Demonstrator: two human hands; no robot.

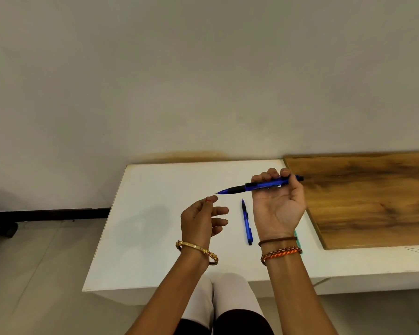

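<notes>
My right hand is raised palm up above the white table, with its fingers curled round a blue pen with a black grip. The pen lies nearly level, and its tip points left toward my left hand. That hand hovers just left of the tip, fingers loosely curled, thumb and forefinger close together, holding nothing that I can see. A second blue pen lies flat on the table between my two hands, tip pointing away from me.
A wooden board covers the right part of the table top. A bare wall rises behind the table. Something thin and teal peeks out by my right wrist. Grey floor lies to the left, and my knees are below the table's front edge.
</notes>
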